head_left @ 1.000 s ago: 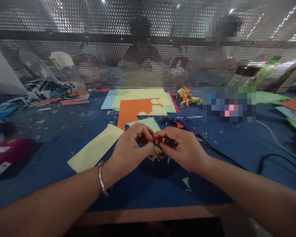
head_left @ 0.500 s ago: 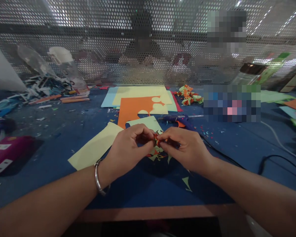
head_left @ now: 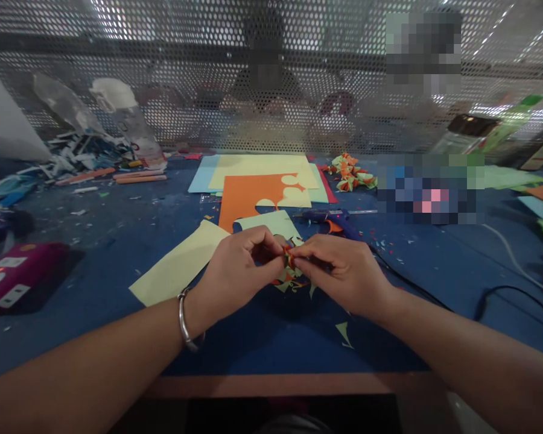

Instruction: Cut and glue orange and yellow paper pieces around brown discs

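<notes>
Pinching a tiny paper piece (head_left: 289,257), the left hand (head_left: 238,274) and right hand (head_left: 344,271) nearly meet. Two hands probably keep it steady.

No lettering can be read; the marks on the clear bottle (head_left: 130,123) are too small to tell.

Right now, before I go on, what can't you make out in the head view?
- Orange-and-green paper piece: its full shape, hidden by the fingers of the left hand and right hand.
- Purple box: its left end, cut off by the picture's left edge.
- Whatever lies under the lower pixelated patch: blurred out.
- Details behind the perforated panel: obscured by its mesh.
</notes>
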Demonstrator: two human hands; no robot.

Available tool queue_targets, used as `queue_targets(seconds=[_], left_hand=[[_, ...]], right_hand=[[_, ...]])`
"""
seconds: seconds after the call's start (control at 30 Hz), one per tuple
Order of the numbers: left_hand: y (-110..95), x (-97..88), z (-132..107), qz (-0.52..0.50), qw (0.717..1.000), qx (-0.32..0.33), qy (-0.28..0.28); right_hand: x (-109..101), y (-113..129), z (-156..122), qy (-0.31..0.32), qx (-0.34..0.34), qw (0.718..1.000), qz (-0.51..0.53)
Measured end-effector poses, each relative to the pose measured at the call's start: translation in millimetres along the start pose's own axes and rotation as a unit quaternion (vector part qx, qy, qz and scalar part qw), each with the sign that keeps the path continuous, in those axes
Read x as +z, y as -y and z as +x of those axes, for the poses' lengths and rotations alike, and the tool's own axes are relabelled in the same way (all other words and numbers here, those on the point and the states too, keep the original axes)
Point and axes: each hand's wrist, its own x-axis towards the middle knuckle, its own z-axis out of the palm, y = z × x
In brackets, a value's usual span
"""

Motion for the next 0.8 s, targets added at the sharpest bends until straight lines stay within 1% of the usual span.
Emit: queue_targets(seconds=[0.17,0.3,0.47,0.57,0.7,0.8], left_hand=[[-0.2,-0.1,1.9,-0.019,1.000,-0.004,0.009],[-0.9,-1.0,1.4,0.007,1.000,0.005,0.007],[-2.8,-3.5,-2.0,0.099,0.993,0.068,0.005],[-2.4,-3.9,-4.0,0.115,0.989,0.095,0.015],[-2.1,-3.7,-4.1,0.109,0.990,0.090,0.017],[-1.7,-3.3,-3.1,0.071,0.995,0.070,0.024]], right_hand=[[-0.7,-1.1,-1.0,-0.003,-0.004,1.000,-0.003],[-0.7,-1.0,-1.2,0.004,-0.010,1.000,-0.010],[-1.2,-1.1,-1.3,0.013,-0.020,1.000,-0.016],[-1.5,-1.6,-1.3,0.019,-0.017,0.999,-0.020],[-1.2,-1.5,-0.8,0.015,-0.019,1.000,-0.015],[-0.6,-1.3,-0.7,0.014,-0.021,1.000,-0.017]])
